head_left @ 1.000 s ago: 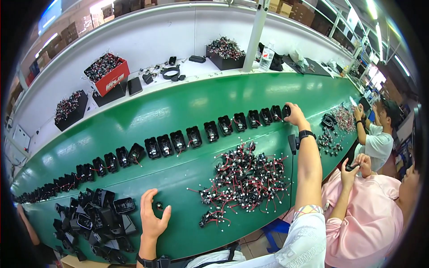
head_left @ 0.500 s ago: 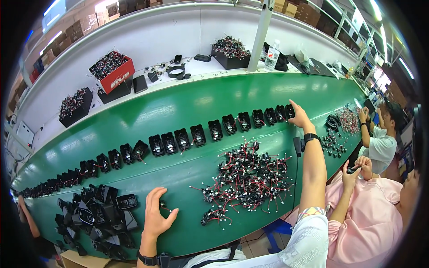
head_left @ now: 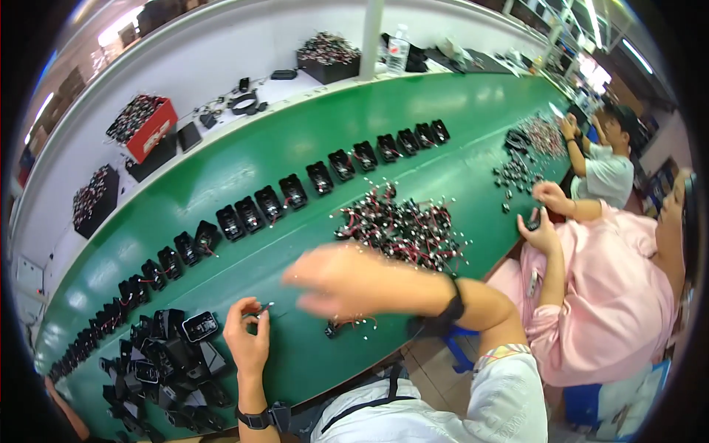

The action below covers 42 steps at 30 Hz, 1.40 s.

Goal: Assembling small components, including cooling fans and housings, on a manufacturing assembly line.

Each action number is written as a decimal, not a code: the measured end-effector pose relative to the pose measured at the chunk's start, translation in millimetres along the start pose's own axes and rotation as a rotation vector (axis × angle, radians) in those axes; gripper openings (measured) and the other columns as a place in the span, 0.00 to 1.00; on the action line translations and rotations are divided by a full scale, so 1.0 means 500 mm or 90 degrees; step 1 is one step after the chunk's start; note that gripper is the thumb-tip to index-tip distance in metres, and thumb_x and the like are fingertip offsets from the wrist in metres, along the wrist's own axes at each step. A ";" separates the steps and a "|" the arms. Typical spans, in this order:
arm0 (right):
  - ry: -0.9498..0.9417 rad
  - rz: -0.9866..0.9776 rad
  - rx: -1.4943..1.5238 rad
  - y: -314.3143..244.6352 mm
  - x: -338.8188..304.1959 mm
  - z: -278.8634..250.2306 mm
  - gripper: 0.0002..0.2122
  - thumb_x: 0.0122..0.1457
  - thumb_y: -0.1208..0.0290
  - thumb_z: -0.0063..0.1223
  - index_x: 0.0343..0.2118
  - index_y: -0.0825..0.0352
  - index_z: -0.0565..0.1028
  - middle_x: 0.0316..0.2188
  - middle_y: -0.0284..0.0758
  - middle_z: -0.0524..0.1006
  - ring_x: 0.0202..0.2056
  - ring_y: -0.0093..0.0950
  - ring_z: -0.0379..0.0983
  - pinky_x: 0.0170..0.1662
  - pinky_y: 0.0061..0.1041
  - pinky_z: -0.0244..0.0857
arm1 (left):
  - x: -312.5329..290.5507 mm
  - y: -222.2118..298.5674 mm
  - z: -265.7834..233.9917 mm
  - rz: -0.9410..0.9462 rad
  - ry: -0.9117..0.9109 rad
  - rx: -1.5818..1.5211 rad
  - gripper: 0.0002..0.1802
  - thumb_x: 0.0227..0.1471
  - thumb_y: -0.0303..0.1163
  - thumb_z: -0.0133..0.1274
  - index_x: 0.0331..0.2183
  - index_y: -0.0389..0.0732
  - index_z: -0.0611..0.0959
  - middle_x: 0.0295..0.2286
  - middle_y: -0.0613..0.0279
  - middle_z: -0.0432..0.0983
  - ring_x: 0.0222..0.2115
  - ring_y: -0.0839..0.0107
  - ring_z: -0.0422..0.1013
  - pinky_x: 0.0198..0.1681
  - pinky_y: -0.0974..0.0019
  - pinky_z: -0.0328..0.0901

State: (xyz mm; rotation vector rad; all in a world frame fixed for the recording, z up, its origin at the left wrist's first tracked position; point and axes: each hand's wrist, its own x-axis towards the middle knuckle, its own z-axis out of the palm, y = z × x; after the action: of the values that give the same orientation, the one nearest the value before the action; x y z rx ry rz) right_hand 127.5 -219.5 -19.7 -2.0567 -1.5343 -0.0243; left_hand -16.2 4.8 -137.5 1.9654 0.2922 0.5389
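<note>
My left hand (head_left: 248, 341) is pinched on a small wired part (head_left: 264, 307), mostly hidden by the fingers, above the green table. My right hand (head_left: 340, 280) is smeared by motion, and its fingers cannot be read. It passes in front of a heap of small black parts with red and black wires (head_left: 406, 221). Left of my left hand lies a pile of black plastic housings (head_left: 166, 354). Beyond both hands a long slanting row of open black housings (head_left: 269, 201) runs across the table, some with red wires showing.
A red box (head_left: 153, 131) and black boxes (head_left: 96, 199) of wired parts stand on the white shelf behind, with a bottle (head_left: 397, 50). At right a person in pink (head_left: 591, 295) handles a small dark thing, and another person (head_left: 609, 162) works farther along.
My right hand has moved left and nearer, from the row's right end to over the heap. My left fingers have closed on the small part. The view has shifted.
</note>
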 end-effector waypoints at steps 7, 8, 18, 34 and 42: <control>0.072 0.064 0.077 -0.075 0.063 0.267 0.17 0.52 0.72 0.63 0.42 0.68 0.70 0.37 0.44 0.77 0.36 0.48 0.79 0.37 0.44 0.75 | 0.011 -0.006 -0.005 0.013 0.129 -0.160 0.26 0.51 0.13 0.60 0.52 0.33 0.73 0.45 0.56 0.74 0.38 0.71 0.76 0.43 0.71 0.71; 0.069 0.060 0.078 -0.072 0.067 0.269 0.17 0.52 0.72 0.63 0.42 0.68 0.70 0.37 0.44 0.77 0.36 0.48 0.79 0.37 0.44 0.75 | 0.015 -0.006 -0.007 0.012 0.135 -0.159 0.26 0.51 0.13 0.60 0.52 0.33 0.73 0.45 0.56 0.74 0.38 0.71 0.76 0.43 0.71 0.71; 0.062 0.121 0.171 -0.027 0.042 0.272 0.11 0.54 0.72 0.66 0.40 0.67 0.79 0.36 0.41 0.78 0.34 0.42 0.80 0.38 0.36 0.77 | 0.009 0.022 -0.048 0.084 0.157 0.141 0.14 0.49 0.23 0.58 0.41 0.35 0.81 0.38 0.51 0.79 0.39 0.55 0.78 0.45 0.59 0.71; 0.043 0.076 0.109 -0.044 0.050 0.251 0.09 0.52 0.82 0.63 0.38 0.67 0.80 0.32 0.38 0.80 0.34 0.40 0.79 0.39 0.34 0.74 | 0.019 0.006 -0.048 0.254 0.097 0.271 0.15 0.47 0.19 0.60 0.40 0.39 0.83 0.40 0.56 0.81 0.48 0.54 0.75 0.53 0.54 0.66; 0.067 0.165 0.174 -0.054 0.056 0.246 0.17 0.52 0.84 0.63 0.47 0.67 0.78 0.33 0.37 0.81 0.34 0.33 0.80 0.39 0.31 0.75 | 0.010 0.001 -0.077 0.008 0.036 0.324 0.53 0.38 0.32 0.74 0.64 0.42 0.66 0.62 0.47 0.59 0.62 0.44 0.58 0.62 0.47 0.61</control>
State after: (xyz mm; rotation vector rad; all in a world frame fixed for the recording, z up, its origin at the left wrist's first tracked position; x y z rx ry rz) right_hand 74.8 -135.2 -102.2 -1.9831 -1.1307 0.1645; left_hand -31.0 36.9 -121.8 2.4456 0.4898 0.5684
